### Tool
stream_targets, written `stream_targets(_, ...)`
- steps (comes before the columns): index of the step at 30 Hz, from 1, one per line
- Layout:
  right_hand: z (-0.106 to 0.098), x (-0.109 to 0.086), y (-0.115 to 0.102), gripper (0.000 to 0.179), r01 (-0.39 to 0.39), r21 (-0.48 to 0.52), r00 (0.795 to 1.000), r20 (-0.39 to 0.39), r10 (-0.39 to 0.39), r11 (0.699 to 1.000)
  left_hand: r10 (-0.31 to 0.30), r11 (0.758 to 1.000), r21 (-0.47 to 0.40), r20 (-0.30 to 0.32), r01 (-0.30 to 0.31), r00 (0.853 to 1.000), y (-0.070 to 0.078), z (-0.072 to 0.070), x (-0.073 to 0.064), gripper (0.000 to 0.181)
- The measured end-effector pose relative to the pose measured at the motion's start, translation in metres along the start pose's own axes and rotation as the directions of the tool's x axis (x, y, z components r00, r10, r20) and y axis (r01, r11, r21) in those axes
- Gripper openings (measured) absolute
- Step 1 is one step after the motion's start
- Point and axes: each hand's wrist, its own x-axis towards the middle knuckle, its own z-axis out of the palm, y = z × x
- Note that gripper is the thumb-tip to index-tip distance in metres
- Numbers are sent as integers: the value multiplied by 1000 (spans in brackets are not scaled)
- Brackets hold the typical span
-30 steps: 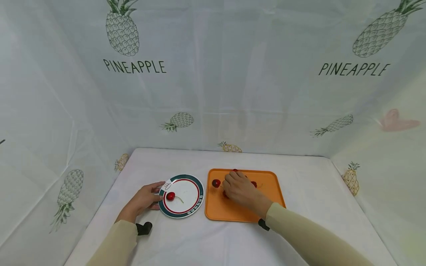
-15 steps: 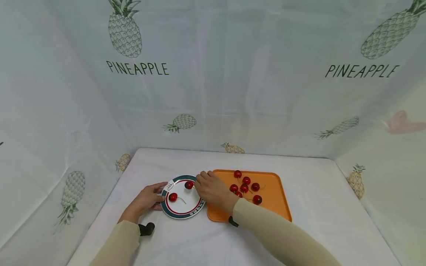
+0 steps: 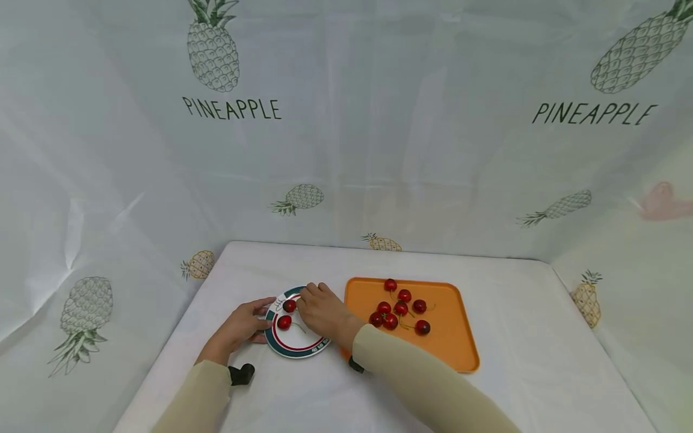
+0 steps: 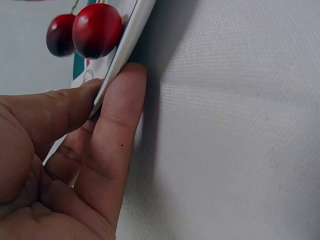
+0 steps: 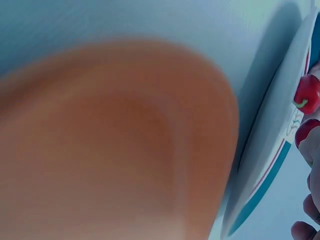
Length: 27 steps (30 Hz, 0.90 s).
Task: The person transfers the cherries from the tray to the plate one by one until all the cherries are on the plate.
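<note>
My left hand (image 3: pixel 238 328) grips the left rim of a white plate (image 3: pixel 296 353) with a green band and a thin red ring. The left wrist view shows the thumb on top of the rim and fingers underneath, with the plate's edge (image 4: pixel 127 47) between them. Over the plate, my right hand (image 3: pixel 326 311) pinches a dark red cherry (image 3: pixel 289 306) by its stem side. Its fingertips are right at that cherry (image 5: pixel 306 131) in the right wrist view. Another red cherry (image 3: pixel 284 323), with its stem pointing right, lies just in front of it on the plate.
Right of the plate, partly under my right forearm, lies an orange tray (image 3: pixel 446 352). Several stemmed cherries (image 3: pixel 400 308) are grouped on it. A white cloth (image 3: pixel 520 337) covers the table, and a pineapple-print curtain (image 3: pixel 406 138) hangs behind and at the sides.
My right hand has moved left from the tray to over the plate, bringing a cherry along. My left hand keeps its hold on the rim. The view has shifted slightly.
</note>
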Motion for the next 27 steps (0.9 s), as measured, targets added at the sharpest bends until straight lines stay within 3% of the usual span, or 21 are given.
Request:
stream_targets(10, 4, 6, -8, 36, -18, -10, 1000, 23, 18, 1000, 19, 999, -36, 12, -19, 1000, -1, 0, -1, 68)
stream_targets(27, 6, 8, -15, 46, -21, 2, 998, 64, 20, 1000, 25, 999, -27, 1, -25, 1000, -2, 0, -1, 67)
